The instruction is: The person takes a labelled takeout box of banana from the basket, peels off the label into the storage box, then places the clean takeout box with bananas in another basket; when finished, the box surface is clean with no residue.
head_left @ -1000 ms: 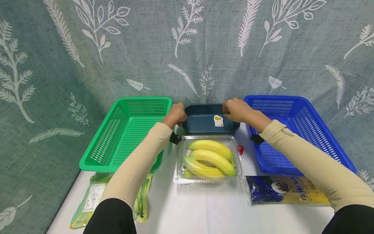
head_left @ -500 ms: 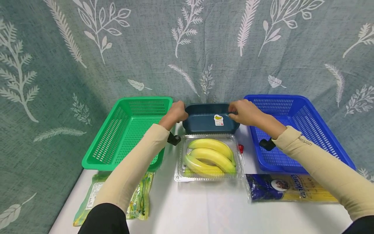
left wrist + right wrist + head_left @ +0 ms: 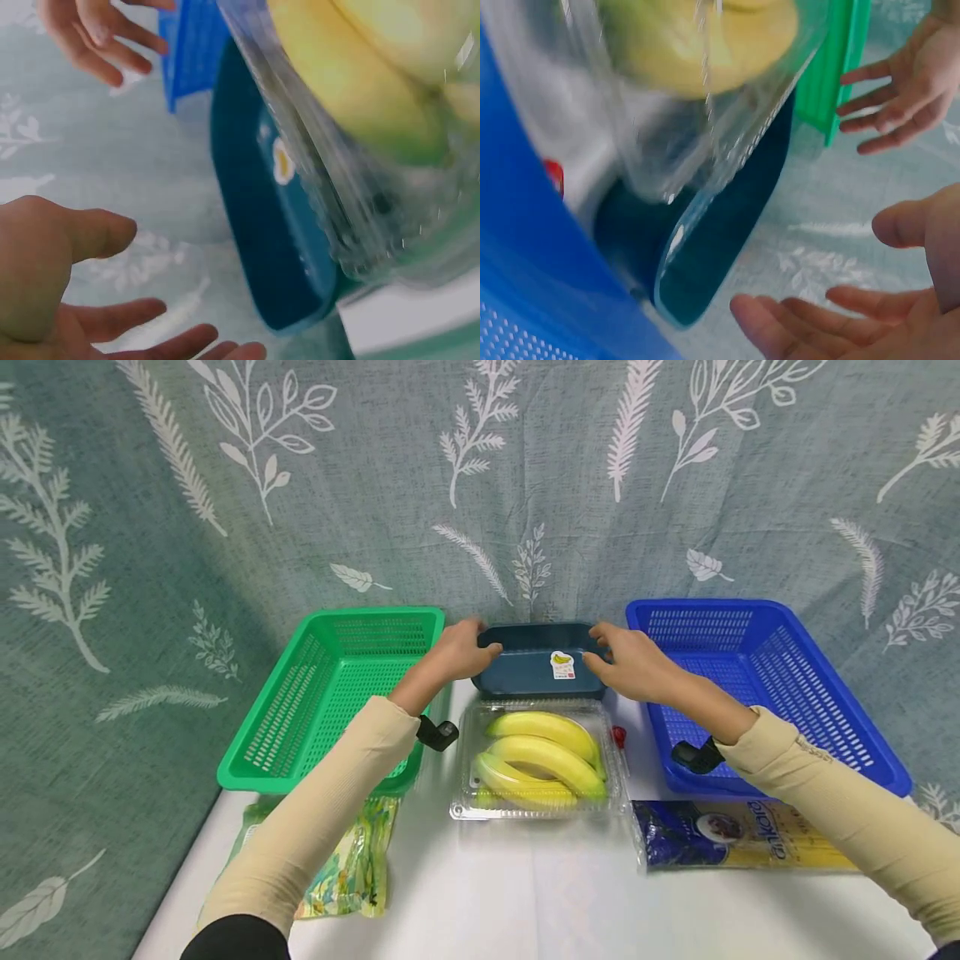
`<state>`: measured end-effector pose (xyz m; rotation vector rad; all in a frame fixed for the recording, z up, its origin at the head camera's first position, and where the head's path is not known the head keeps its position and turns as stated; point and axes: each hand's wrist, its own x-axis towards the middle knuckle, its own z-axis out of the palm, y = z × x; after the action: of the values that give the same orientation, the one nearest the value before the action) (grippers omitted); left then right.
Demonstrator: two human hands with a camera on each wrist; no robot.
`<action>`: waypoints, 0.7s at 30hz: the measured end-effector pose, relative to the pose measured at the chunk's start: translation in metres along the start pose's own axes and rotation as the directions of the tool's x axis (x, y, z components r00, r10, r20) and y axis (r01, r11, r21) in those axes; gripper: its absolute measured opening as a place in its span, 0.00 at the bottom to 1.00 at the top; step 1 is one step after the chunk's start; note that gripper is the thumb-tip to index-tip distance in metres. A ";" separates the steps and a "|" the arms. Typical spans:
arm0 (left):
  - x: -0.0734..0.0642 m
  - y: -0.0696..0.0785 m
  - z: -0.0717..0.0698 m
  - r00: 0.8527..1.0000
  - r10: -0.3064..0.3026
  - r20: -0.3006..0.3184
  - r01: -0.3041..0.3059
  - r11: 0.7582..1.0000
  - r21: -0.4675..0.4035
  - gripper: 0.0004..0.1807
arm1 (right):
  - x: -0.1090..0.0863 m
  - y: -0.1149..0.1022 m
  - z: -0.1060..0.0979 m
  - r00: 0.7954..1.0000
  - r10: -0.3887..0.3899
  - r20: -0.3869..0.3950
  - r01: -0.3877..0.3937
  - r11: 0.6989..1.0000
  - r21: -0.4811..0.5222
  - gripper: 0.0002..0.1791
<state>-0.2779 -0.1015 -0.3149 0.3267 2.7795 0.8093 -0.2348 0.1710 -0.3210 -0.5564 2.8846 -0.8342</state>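
Observation:
A dark teal oval tray [image 3: 517, 677] with a banana-picture sticker [image 3: 562, 665] sits against the curtain at the back. My left hand [image 3: 459, 650] hovers by its left end, thumb and fingers spread and holding nothing. At the tray's right end my right hand [image 3: 633, 665] is likewise spread and bare. Both wrist views show a gap between the fingers and the tray's wall [image 3: 251, 247]. Just in front of the tray lies a clear plastic clamshell box [image 3: 467, 806] with several yellow bananas [image 3: 543, 756] inside, its lid down.
A green basket [image 3: 247, 752] stands on the left, a blue basket [image 3: 817, 693] on the right. A spaghetti packet [image 3: 750, 835] lies before the blue one, partly under the right sleeve. A green-yellow packet [image 3: 360, 868] lies at front left. A small red-topped stick [image 3: 618, 737] lies beside the clamshell.
Both hands have let go of the tray's ends and spread their fingers. The right hand has drawn off to the right. The tray and clamshell stay where they were.

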 end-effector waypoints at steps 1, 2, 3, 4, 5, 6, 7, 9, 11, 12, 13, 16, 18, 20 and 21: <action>-0.004 0.002 -0.001 1.000 0.011 -0.004 -0.011 1.000 -0.009 0.33 | -0.003 -0.002 0.000 1.000 0.012 -0.003 -0.012 1.000 0.018 0.31; -0.008 0.003 -0.001 1.000 0.018 -0.007 -0.018 1.000 -0.020 0.34 | -0.006 -0.004 0.001 1.000 0.022 -0.006 -0.021 0.999 0.036 0.32; -0.012 0.004 -0.002 1.000 0.025 -0.011 -0.026 0.999 -0.032 0.34 | -0.009 -0.006 0.002 0.999 0.032 -0.010 -0.031 0.998 0.054 0.33; -0.017 0.005 -0.003 0.999 0.033 -0.015 -0.033 0.998 -0.045 0.35 | -0.013 -0.008 0.003 0.999 0.040 -0.015 -0.039 0.997 0.071 0.35; -0.022 0.005 -0.003 0.999 0.040 -0.016 -0.041 0.997 -0.059 0.35 | -0.016 -0.009 0.004 0.999 0.048 -0.018 -0.047 0.995 0.087 0.36; -0.027 0.005 -0.004 0.999 0.045 -0.016 -0.046 0.996 -0.072 0.36 | -0.019 -0.011 0.006 0.998 0.058 -0.019 -0.056 0.994 0.096 0.37; -0.032 0.004 -0.004 0.999 0.049 -0.015 -0.050 0.995 -0.088 0.36 | -0.023 -0.012 0.007 0.998 0.068 -0.018 -0.066 0.992 0.107 0.38; -0.043 0.004 -0.003 0.998 0.056 -0.017 -0.058 0.991 -0.117 0.37 | -0.029 -0.013 0.011 0.997 0.081 -0.012 -0.079 0.990 0.120 0.39; -0.054 0.003 -0.002 0.998 0.060 -0.022 -0.063 0.988 -0.138 0.38 | -0.036 -0.015 0.014 0.996 0.085 -0.009 -0.083 0.989 0.126 0.39; -0.059 0.002 -0.001 0.998 0.062 -0.024 -0.065 0.987 -0.148 0.38 | -0.039 -0.016 0.016 0.996 0.085 -0.010 -0.083 0.989 0.124 0.39; -0.064 0.002 0.001 0.998 0.063 -0.029 -0.067 0.985 -0.158 0.39 | -0.042 -0.016 0.017 0.997 0.082 -0.012 -0.079 0.989 0.124 0.39; -0.075 0.001 0.007 0.997 0.059 -0.041 -0.066 0.983 -0.170 0.40 | -0.052 -0.018 0.022 0.997 0.069 -0.018 -0.067 0.991 0.114 0.40; -0.082 0.000 0.011 0.997 0.056 -0.049 -0.063 0.983 -0.174 0.41 | -0.057 -0.020 0.024 0.997 0.078 -0.014 -0.075 0.990 0.119 0.40; -0.088 0.000 0.016 0.997 0.049 -0.060 -0.059 0.982 -0.177 0.41 | -0.063 -0.023 0.027 0.996 0.089 -0.009 -0.087 0.988 0.128 0.41; -0.091 0.000 0.019 0.997 0.047 -0.064 -0.058 0.982 -0.180 0.41 | -0.066 -0.024 0.029 0.995 0.097 -0.004 -0.095 0.986 0.137 0.42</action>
<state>-0.1867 -0.1174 -0.3163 0.3490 2.7339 1.0940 -0.1607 0.1617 -0.3335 -0.3972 2.8099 -1.0130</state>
